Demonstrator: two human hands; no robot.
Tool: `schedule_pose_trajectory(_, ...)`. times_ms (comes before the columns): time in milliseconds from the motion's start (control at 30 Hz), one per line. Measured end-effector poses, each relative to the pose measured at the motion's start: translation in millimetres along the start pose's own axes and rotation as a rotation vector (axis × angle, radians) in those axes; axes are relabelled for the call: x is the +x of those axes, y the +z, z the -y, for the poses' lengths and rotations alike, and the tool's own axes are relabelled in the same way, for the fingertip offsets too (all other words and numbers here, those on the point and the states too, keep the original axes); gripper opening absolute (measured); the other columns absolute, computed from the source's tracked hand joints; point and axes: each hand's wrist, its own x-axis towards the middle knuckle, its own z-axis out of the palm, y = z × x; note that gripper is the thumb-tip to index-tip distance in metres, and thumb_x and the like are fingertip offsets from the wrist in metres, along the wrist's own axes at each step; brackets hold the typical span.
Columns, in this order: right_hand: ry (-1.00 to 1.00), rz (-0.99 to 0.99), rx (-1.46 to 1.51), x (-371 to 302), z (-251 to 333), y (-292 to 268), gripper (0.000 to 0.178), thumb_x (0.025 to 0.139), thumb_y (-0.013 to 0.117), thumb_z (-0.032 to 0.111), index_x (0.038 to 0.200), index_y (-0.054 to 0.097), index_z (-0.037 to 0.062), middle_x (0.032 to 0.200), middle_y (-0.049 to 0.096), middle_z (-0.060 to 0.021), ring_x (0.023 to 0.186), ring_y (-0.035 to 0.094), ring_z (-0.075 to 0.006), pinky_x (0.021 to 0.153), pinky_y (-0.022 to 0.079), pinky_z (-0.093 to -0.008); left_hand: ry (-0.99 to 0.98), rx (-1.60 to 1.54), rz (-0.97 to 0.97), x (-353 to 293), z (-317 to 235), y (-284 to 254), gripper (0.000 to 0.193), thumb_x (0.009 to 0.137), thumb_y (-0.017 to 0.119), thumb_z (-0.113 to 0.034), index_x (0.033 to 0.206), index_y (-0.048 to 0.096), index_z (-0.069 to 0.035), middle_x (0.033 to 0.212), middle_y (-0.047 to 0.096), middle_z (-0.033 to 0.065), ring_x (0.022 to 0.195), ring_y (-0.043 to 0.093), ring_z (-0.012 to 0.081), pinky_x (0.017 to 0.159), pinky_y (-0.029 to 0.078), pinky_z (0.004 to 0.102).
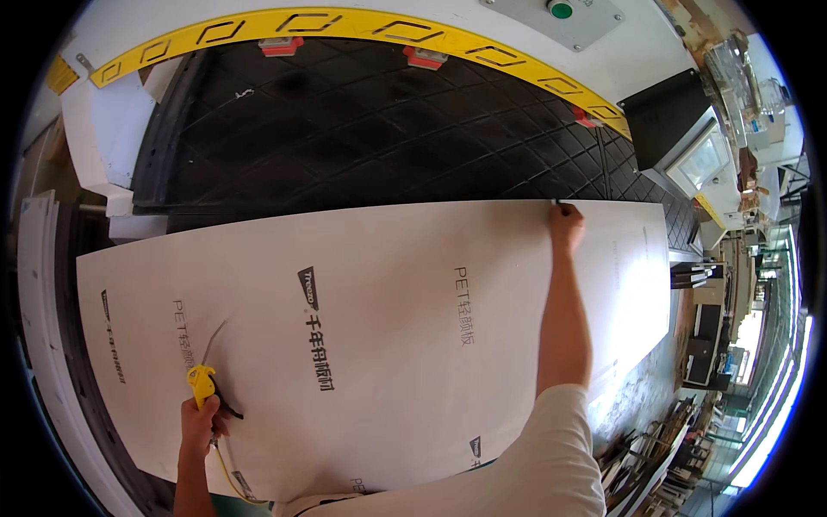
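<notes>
A large white panel (388, 345) with dark printing spreads out before me, reaching from the far left to the right. Over its left part, my left hand (202, 424) grips a yellow air blow gun (202, 381) by the handle. The gun's thin metal nozzle points up and away, and a yellow hose (226, 470) trails from its lower end toward me. My right arm stretches across the panel. At the far edge my right hand (568, 227) is closed, its fingertips beside a small dark spot; what they hold is hidden.
Behind the panel lies a black machine bed (362, 129) with diagonal grooves. A yellow slotted guard strip (345, 19) arches over it, with red-and-grey blocks (282, 47) beneath. A green button (560, 9) sits at the top. On the right stand a black box (668, 116) and stacked offcuts (655, 457).
</notes>
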Motion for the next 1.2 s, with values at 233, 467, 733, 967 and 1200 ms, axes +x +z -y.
schedule_pose_trajectory(233, -0.129, -0.032, -0.006, 8.8, -9.4, -2.2, 0.027, 0.085, 0.071, 0.029, 0.098, 0.081, 0.0076, 0.095, 0.077, -0.0164, 0.09, 0.074, -0.0386, 0.08, 0.058, -0.0455, -0.028, 0.001, 0.019, 2.3, 0.5, -2.2, 0.024, 0.101, 0.066, -0.024, 0.091, 0.061, -0.002, 0.071, 0.071, 0.0122, 0.041, 0.06, 0.0174, 0.035, 0.039, 0.028)
schedule_pose_trajectory(467, -0.52, 0.215, 0.407, -230.3, 261.6, 53.2, 0.008, 0.089, 0.064, 0.01, 0.081, 0.064, 0.0087, 0.084, 0.062, -0.0128, 0.087, 0.064, -0.0334, 0.074, 0.054, -0.0446, -0.027, -0.01, -0.022, -8.6, 0.9, -2.0, 0.026, 0.101, 0.065, -0.025, 0.091, 0.061, -0.001, 0.072, 0.071, 0.0128, 0.042, 0.06, 0.0172, 0.036, 0.04, 0.0281)
schedule_pose_trajectory(733, -0.362, 0.481, 0.455, -230.0, 290.7, 68.6, 0.014, 0.093, 0.07, 0.017, 0.092, 0.075, 0.0049, 0.098, 0.072, -0.0175, 0.094, 0.07, -0.0312, 0.081, 0.055, -0.0454, -0.055, -0.078, -0.01, -22.1, 10.4, -18.1, 0.022, 0.1, 0.067, -0.021, 0.094, 0.065, 0.0, 0.08, 0.073, 0.0118, 0.048, 0.06, 0.0158, 0.043, 0.043, 0.0299)
schedule_pose_trajectory(967, -0.055, 0.03, 0.003, -73.1, 73.5, 5.1, 0.023, 0.086, 0.07, 0.023, 0.095, 0.08, 0.0052, 0.091, 0.078, -0.0167, 0.085, 0.075, -0.0349, 0.077, 0.057, -0.0473, -0.079, -0.037, -0.01, -45.3, 49.3, -142.3, 0.021, 0.097, 0.068, -0.02, 0.099, 0.067, 0.001, 0.084, 0.075, 0.012, 0.048, 0.056, 0.0133, 0.044, 0.04, 0.0288)
schedule_pose_trajectory(1200, -0.266, 0.149, 0.19, -265.8, 296.1, 73.6, 0.015, 0.086, 0.078, 0.018, 0.095, 0.075, 0.0057, 0.093, 0.074, -0.014, 0.088, 0.073, -0.03, 0.082, 0.057, -0.0408, 0.047, -0.192, -0.15, -37.2, 97.8, -321.0, 0.026, 0.102, 0.064, -0.026, 0.113, 0.063, -0.002, 0.083, 0.072, 0.0094, 0.049, 0.055, 0.0116, 0.045, 0.043, 0.0263)
